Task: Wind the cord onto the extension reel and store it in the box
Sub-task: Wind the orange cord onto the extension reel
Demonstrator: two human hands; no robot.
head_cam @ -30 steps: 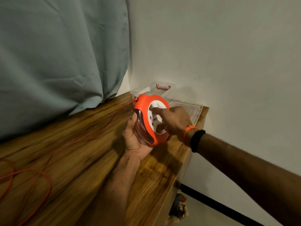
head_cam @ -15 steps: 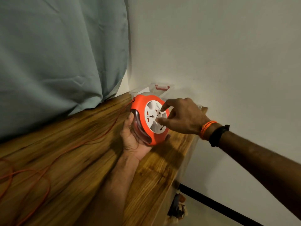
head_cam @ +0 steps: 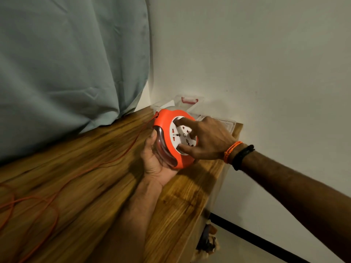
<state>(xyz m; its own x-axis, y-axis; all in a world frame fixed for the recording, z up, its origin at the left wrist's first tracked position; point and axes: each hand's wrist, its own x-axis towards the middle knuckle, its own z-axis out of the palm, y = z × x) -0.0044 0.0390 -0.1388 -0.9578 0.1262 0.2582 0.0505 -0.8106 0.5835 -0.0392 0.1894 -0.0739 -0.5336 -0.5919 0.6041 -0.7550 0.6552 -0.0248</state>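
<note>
**Orange reel held on edge above a wooden tabletop**

Wood, grained and blurred toward the lower left, forms the tabletop (head_cam: 91, 179) that fills the lower half of the view; a grey-green curtain (head_cam: 66, 59) hangs behind it and a pale wall (head_cam: 256, 59) meets it at the corner. The orange extension reel (head_cam: 167, 130) stands on edge near the table's far right corner, its white socket face (head_cam: 180, 137) turned toward the right hand. No brand, label or writing can be read on the reel or the socket face; only small red and dark openings show. The left hand (head_cam: 153, 160) cups the reel from below and behind, palm up, thumb curled along the smoky clear rim; its other fingers are hidden behind the reel. The right hand (head_cam: 207, 141) reaches in from the right, fingers spread and bent, the forefinger tip at the top of the white face, the thumb at its lower edge, another fingertip near its middle. Orange and black bands circle that wrist. The orange cord (head_cam: 121, 158) leaves the reel's top left, beyond the left thumb, and trails across the table to loose, blurred loops cut off at the left edge. Just beyond the right fingertips, against the wall, sits the clear plastic box (head_cam: 190, 103) with a red handle, partly hidden by the reel; its edges are hard to make out.
</note>
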